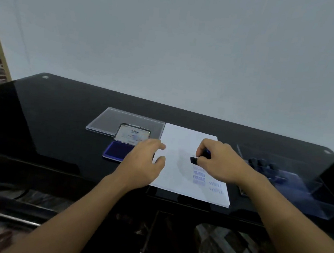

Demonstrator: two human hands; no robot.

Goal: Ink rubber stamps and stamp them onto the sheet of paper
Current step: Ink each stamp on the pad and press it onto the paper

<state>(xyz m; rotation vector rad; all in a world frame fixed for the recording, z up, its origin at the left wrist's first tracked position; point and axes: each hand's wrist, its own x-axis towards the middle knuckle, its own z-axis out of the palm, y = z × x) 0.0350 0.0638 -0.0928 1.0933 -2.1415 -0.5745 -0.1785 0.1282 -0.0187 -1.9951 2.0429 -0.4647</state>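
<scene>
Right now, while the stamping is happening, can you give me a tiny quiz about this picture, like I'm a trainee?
1. True or false: the ink pad lies open.
2. What does the right hand pinch? A the stamp; B a pen; C a coin.
3. Fill in: the clearest blue word on the paper reads ____.
Key: 1 true; 2 A; 3 FRAGILE.
</scene>
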